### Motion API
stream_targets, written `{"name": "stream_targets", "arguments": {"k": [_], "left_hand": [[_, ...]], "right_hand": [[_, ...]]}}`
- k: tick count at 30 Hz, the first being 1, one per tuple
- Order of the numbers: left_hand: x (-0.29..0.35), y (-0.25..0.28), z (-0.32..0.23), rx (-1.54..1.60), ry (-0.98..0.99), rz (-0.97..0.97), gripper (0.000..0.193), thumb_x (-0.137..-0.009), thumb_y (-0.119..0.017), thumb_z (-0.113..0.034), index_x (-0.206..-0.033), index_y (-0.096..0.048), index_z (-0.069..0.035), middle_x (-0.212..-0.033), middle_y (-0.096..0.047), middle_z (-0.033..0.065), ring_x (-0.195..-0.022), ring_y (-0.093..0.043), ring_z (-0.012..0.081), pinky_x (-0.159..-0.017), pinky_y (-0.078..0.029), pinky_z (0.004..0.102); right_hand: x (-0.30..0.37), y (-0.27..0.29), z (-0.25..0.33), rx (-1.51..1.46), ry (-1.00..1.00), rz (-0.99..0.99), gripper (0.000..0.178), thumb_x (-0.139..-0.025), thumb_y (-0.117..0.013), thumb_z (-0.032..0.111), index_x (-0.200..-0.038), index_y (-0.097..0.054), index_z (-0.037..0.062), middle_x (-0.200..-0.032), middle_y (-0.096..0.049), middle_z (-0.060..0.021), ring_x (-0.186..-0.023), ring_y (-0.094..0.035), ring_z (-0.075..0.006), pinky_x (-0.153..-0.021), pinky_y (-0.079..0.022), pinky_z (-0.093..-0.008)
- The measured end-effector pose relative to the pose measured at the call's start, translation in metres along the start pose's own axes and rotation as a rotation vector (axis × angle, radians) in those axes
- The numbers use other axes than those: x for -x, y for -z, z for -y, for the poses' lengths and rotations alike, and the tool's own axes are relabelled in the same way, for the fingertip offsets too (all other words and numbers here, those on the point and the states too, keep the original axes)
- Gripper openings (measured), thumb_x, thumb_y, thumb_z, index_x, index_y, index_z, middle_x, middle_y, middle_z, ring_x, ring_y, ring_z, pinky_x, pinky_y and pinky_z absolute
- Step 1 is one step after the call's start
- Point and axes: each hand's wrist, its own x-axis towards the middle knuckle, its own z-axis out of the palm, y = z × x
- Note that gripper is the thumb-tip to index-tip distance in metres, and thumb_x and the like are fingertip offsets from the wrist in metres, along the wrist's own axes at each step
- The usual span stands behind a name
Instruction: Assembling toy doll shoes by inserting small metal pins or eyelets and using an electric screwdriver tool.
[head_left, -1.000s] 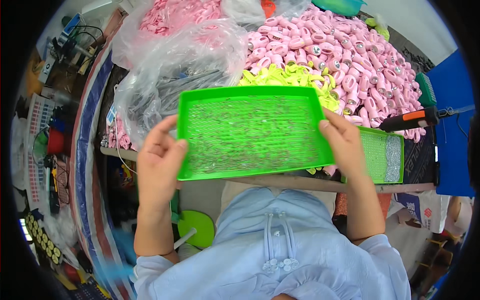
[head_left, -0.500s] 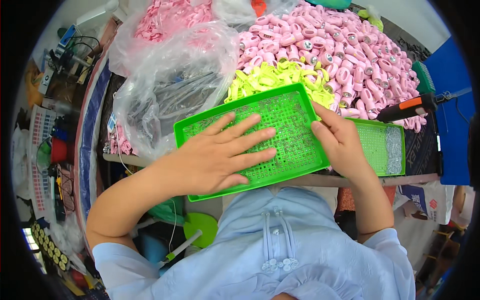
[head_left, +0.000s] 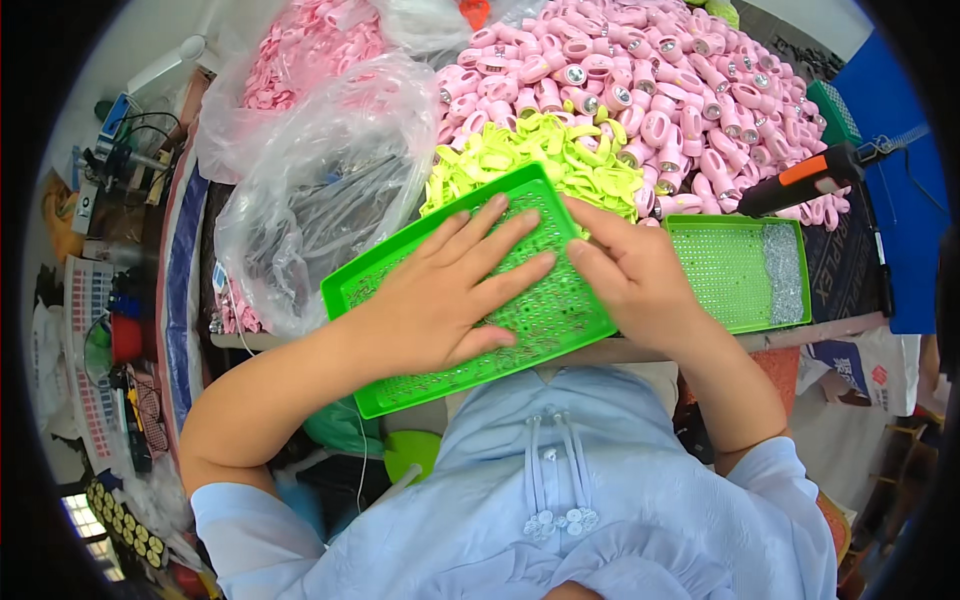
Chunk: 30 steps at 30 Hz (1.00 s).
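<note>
A green perforated tray is tilted in front of me above the table's near edge, its right end higher. Small screws lie scattered over its holed floor. My left hand rests flat over the tray's left and middle part, fingers spread. My right hand grips the tray's right end, thumb and fingers closed on the rim. Just behind the tray lies a heap of yellow-green plastic pieces.
Pink flashlight-like bodies pile up at the back. A second green tray holds small silvery parts at its right end. Above it hangs a black-and-orange electric screwdriver. Clear plastic bags lie at the left.
Both hands and the tray have shifted left, and the tray tilts more steeply. My left hand's fingers point further up the tray, and the screws have shifted.
</note>
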Motion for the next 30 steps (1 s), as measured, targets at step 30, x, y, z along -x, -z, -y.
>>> {"name": "stream_targets", "arguments": {"k": [30], "left_hand": [[0.012, 0.044, -0.016, -0.086, -0.199, 0.189, 0.066, -0.093, -0.052, -0.050, -0.150, -0.043, -0.019, -0.160, -0.035, 0.0070, -0.149, -0.030, 0.0333, -0.119, -0.023, 0.0552]], "right_hand": [[-0.003, 0.008, -0.029, -0.032, 0.059, 0.112, 0.043, -0.098, -0.052, 0.008, -0.140, -0.053, -0.0003, -0.114, -0.071, -0.0167, -0.099, -0.069, -0.0174, -0.088, -0.053, -0.0315]]}}
